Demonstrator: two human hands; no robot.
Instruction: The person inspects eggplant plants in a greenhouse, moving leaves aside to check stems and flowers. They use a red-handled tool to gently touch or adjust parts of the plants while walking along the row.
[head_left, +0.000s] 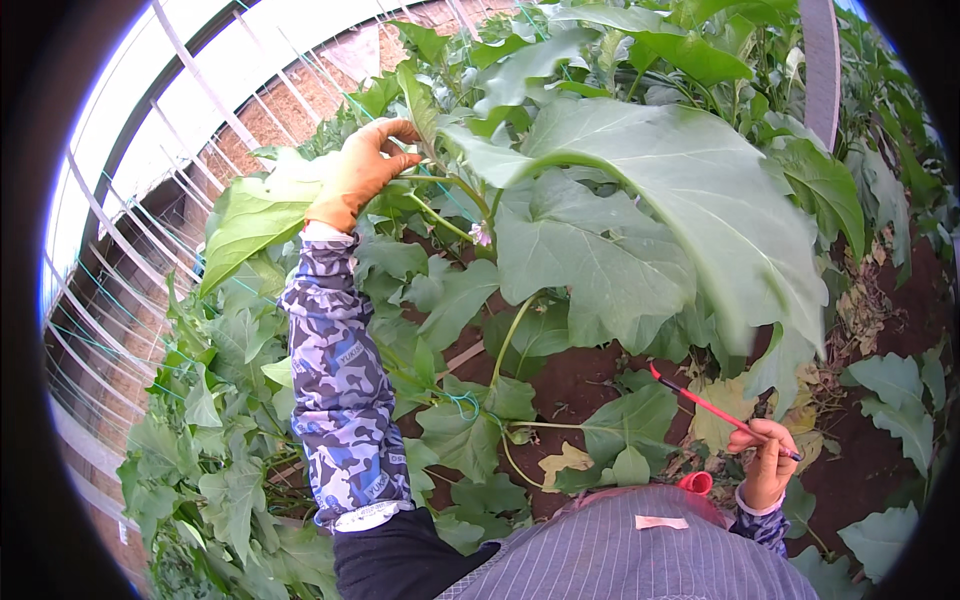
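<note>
My left hand (369, 169), in an orange glove, reaches up and grips a young shoot (426, 142) of an eggplant plant between thumb and fingers. A pale purple eggplant flower (481, 234) hangs just below and to the right of it. Low on the right, my right hand (766, 454) holds a slim red-handled brush (705, 405) whose red, pointed tip slants up and left. That tip is apart from any flower. Broad eggplant leaves (600, 240) spread between the two hands, one of them blurred at its edge.
A small red cup-like container (697, 482) sits at my waist. Turquoise twine (465, 405) ties a lower stem. Brown soil (577, 382) shows beneath the plants. A grey post (820, 75) stands at the upper right; pale greenhouse ribs (187, 60) curve along the left.
</note>
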